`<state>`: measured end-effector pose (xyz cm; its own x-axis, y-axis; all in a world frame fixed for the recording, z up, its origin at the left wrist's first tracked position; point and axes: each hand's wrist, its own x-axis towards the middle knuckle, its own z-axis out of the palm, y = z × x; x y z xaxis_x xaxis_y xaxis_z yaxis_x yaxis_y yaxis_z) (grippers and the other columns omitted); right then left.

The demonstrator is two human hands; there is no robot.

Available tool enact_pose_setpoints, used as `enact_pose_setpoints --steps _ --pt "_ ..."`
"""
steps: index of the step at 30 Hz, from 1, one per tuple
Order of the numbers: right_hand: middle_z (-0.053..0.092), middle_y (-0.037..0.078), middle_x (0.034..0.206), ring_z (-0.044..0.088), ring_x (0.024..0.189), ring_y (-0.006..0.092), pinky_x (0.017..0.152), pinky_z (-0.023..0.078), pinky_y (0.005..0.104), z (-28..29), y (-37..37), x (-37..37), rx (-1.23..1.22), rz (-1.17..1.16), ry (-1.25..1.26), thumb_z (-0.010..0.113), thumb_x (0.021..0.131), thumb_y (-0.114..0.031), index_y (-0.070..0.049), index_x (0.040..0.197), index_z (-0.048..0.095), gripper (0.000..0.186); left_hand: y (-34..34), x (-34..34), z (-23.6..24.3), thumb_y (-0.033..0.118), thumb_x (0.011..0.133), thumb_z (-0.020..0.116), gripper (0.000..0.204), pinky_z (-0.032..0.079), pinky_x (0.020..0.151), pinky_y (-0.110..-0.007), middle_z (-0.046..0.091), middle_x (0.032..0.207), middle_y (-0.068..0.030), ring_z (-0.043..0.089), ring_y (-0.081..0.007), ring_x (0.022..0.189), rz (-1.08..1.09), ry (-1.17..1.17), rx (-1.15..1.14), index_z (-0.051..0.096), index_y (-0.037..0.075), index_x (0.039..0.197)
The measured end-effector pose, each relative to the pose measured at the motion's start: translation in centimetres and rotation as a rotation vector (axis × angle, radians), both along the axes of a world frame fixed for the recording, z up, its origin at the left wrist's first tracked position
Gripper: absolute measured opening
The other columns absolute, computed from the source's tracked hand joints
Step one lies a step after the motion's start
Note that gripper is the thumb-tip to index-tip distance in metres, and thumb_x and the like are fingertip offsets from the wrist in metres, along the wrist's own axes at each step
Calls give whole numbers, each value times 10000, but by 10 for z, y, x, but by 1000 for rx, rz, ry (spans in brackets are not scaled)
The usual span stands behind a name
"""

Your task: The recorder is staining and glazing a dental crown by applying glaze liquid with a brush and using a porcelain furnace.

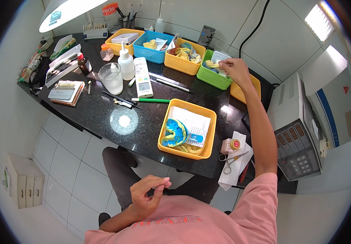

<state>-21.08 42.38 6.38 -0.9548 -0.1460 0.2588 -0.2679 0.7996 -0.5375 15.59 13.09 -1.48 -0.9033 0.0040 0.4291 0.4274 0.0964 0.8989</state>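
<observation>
My right hand (233,68) reaches over the green basket (212,79) at the back right. Its curled fingertips are at the pale packet and yellow cast pieces (212,64) inside; what they grip, if anything, is unclear. My left hand (150,190) hangs in front of my lap, fingers closed with nothing visible in them. Between the hands, a yellow basket (166,151) on the dark counter (94,114) holds a printed paper (196,124) and a blue-and-yellow dental impression (173,132).
More baskets (147,53) line the back. Bottles (126,65), a glass (112,83), a white device (143,79) and pens (151,100) lie left of centre. Scissors (228,164) on paper are at the right edge, beside a boxy machine (297,146) with a keypad. A lamp (57,18) hangs upper left.
</observation>
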Motion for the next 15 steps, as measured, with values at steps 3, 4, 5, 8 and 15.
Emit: enact_pose_setpoints --steps 3,4,5,8,15 --pt "715 47 787 617 716 59 678 504 216 5 5 8 -277 10 -55 706 842 -177 4 998 729 240 7 0 5 -117 816 600 246 540 656 -272 711 847 -131 688 -201 750 -37 15 16 669 -25 1033" --pt "707 50 821 609 729 60 687 496 204 14 4 19 -345 22 -52 675 874 -147 26 1031 712 236 10 0 8 -116 818 600 243 539 657 -271 712 846 -130 689 -200 757 -62 25 36 671 -21 1030" --pt "699 52 854 601 743 61 697 488 191 23 5 32 -412 31 -49 645 907 -118 47 1063 695 233 14 0 11 -116 818 600 243 539 657 -271 712 846 -130 689 -200 757 -64 23 35 671 -21 1030" --pt "698 54 864 597 747 61 703 484 192 49 8 90 -451 40 -28 646 918 -137 46 1079 688 247 28 -3 26 -94 874 556 220 537 713 -279 696 859 -152 681 -200 808 -182 56 59 659 -40 1061" --pt "702 57 835 598 713 56 661 487 194 76 4 248 -501 79 -8 702 886 -140 33 1027 708 223 84 -31 49 85 963 567 556 520 935 -348 577 1245 -205 623 -242 1070 -608 -322 529 335 3 1461"
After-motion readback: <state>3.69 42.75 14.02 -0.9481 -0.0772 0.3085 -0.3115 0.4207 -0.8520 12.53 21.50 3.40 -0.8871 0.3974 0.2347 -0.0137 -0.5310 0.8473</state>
